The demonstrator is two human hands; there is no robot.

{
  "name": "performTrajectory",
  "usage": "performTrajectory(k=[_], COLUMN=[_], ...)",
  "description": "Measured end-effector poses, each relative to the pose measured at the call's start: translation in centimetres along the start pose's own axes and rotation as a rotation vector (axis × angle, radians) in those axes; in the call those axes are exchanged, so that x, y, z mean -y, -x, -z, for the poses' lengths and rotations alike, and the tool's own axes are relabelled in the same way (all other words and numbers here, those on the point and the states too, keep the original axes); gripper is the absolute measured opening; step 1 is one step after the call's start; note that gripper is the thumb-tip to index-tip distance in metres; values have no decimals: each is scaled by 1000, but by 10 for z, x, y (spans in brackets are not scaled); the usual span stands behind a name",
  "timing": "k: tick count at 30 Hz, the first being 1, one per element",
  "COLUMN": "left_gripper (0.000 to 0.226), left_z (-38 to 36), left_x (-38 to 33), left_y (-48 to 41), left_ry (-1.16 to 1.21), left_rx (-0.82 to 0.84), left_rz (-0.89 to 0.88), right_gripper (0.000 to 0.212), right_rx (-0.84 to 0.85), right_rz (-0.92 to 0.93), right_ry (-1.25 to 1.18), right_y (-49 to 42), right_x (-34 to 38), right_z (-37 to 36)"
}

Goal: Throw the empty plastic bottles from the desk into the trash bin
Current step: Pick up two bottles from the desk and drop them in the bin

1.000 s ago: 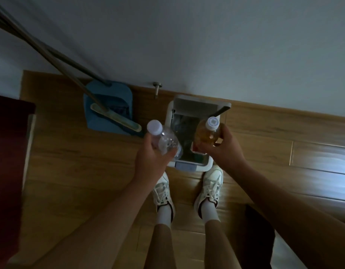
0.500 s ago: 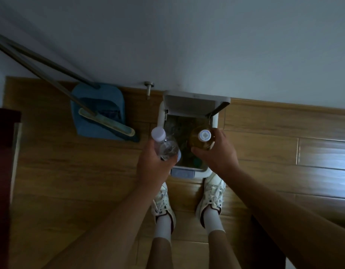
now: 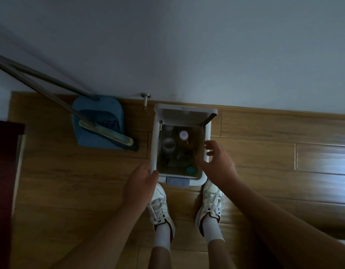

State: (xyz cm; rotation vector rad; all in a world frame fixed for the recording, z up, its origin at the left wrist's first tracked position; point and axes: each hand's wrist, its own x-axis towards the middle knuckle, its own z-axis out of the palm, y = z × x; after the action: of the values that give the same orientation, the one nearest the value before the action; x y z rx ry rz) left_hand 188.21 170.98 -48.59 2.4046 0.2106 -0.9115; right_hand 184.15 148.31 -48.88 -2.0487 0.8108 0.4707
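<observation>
A white trash bin stands on the floor against the wall, its lid up. Inside lie a clear bottle and an amber bottle with a white cap, among other dim items. My left hand hovers at the bin's near left corner, empty, fingers loosely curled. My right hand is over the bin's right rim, empty, with fingers spread.
A blue dustpan with a broom and long handles leans at the left of the bin. A metal door stop sticks out of the wall. Dark red furniture fills the left edge. My feet in white shoes stand before the bin.
Both hands held bottles above the bin before; now both bottles lie inside it and the hands are empty, drawn slightly apart.
</observation>
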Motion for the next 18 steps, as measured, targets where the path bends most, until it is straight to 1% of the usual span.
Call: performTrajectory(k=[2, 3, 4, 7, 10, 12, 14, 16, 18], left_gripper=[20, 16, 10, 14, 38, 46, 51, 50, 44], left_z=[4, 7, 10, 22, 37, 50, 64, 81, 101], left_x=[7, 10, 11, 15, 12, 4, -6, -17, -33], left_y=[4, 7, 11, 24, 43, 61, 81, 99, 118], left_ry=[-44, -63, -75, -93, -63, -15, 26, 40, 21], left_rx=[30, 52, 77, 141, 153, 132, 107, 88, 87], left_rz=[26, 47, 68, 112, 142, 161, 177, 176, 135], right_gripper=[45, 43, 41, 30, 23, 13, 11, 14, 20], right_rx=[35, 66, 108, 258, 341, 345, 323, 282, 238], right_rz=[-11, -31, -64, -176, -228, -268, -294, -302, -299], right_ry=[41, 53, 55, 91, 124, 101, 60, 38, 8], right_y=[2, 4, 6, 21, 47, 70, 92, 114, 138], right_x=[-6, -8, -12, -21, -30, -35, -39, -39, -33], right_z=[4, 6, 8, 15, 24, 34, 47, 63, 83])
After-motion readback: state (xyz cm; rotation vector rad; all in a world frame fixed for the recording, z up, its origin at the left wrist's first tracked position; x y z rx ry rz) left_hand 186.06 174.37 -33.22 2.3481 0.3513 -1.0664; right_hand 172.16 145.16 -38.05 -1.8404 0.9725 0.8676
